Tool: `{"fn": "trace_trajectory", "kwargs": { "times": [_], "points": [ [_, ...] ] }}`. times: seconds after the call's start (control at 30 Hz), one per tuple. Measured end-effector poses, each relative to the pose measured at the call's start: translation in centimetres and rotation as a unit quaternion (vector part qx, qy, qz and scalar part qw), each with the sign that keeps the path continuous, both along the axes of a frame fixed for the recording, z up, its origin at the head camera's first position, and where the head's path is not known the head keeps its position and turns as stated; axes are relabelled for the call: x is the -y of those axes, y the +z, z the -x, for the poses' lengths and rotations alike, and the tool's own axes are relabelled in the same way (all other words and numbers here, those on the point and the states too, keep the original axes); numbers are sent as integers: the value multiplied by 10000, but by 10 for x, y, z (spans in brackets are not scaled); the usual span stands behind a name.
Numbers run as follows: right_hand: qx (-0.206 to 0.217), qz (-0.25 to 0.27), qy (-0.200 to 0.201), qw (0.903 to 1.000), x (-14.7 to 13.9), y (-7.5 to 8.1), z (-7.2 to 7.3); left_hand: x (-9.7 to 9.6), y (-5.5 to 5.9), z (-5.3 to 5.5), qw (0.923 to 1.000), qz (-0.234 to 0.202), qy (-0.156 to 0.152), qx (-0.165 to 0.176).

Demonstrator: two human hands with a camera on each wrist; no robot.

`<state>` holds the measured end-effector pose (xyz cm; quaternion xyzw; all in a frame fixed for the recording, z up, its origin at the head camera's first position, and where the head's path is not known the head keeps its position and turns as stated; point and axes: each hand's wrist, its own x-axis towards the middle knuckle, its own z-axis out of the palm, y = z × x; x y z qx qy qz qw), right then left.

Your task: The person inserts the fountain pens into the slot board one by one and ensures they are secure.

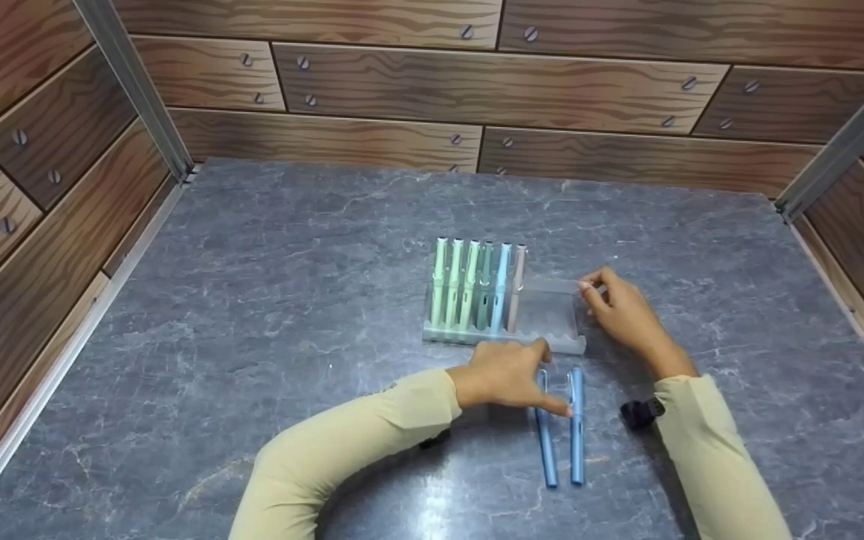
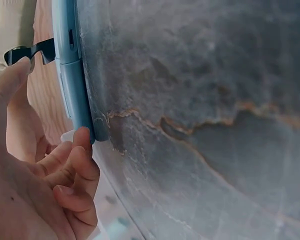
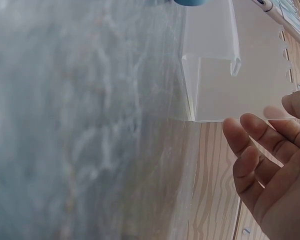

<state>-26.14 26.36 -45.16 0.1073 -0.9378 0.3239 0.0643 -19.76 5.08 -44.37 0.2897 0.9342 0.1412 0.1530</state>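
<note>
A clear pen stand [image 1: 552, 349] holds three light green pens [image 1: 453, 285], a dark green pen [image 1: 485, 289], a light blue pen [image 1: 501, 289] and a greyish-pink pen [image 1: 517, 289]; its right part shows bare plastic. Two blue pens, a left one [image 1: 546, 454] and a right one [image 1: 577, 442], lie side by side in front of it. My left hand [image 1: 507, 373] hovers over their upper ends, thumb stretched out and fingers loosely bent around no pen. At the stand's upper right corner, my right hand [image 1: 623, 311] pinches the clear edge, a fingertip showing through the plastic [image 3: 275, 112].
Marbled grey tabletop [image 1: 289, 247] surrounds the stand. Wood-patterned walls [image 1: 492, 82] rise behind and at both sides, with grey metal posts in the corners. A black wrist device [image 1: 642, 412] sits at the right sleeve.
</note>
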Motion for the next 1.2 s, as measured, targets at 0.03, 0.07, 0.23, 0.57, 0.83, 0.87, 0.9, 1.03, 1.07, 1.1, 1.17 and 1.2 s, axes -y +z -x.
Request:
{"fn": "trace_trajectory", "kwargs": {
  "times": [0.03, 0.07, 0.23, 0.57, 0.83, 0.87, 0.9, 1.03, 1.07, 1.1, 1.17, 1.2],
  "points": [
    [3, -4, 6, 10000, 0, 0, 0, 0, 0, 0, 10000, 2, 3, 12],
    [16, -4, 9, 10000, 0, 0, 0, 0, -1, 0, 10000, 7, 11, 23],
    [46, -65, -42, 10000, 0, 1, 0, -1, -3, 0, 9999, 92, 16, 56],
    [-28, 30, -6, 10000, 1, 0, 0, -2, -6, -1, 9996, 259, 80, 40],
    [20, 5, -18, 10000, 0, 0, 1, -4, -6, 0, 9989, 468, 93, -11],
    [28, 7, -14, 10000, 0, 0, 0, -4, -7, 0, 9988, 477, 101, -24],
    [25, 9, -12, 10000, 0, 0, 0, -3, -7, 0, 9987, 487, 115, -30],
    [-20, 16, -12, 10000, 0, 0, 0, -3, -7, 0, 9985, 508, 179, -28],
    [-30, 19, -13, 10000, -1, 0, 0, -3, -6, 0, 9984, 523, 201, -25],
    [-31, 20, -15, 10000, -1, 0, 0, -3, -6, 0, 9983, 533, 218, -10],
    [-20, 12, -23, 10000, 0, 0, 0, -3, -6, 0, 9983, 529, 250, 26],
    [-9, 12, -24, 10000, 0, 0, 0, -3, -6, 0, 9983, 523, 268, 44]
  ]
}}
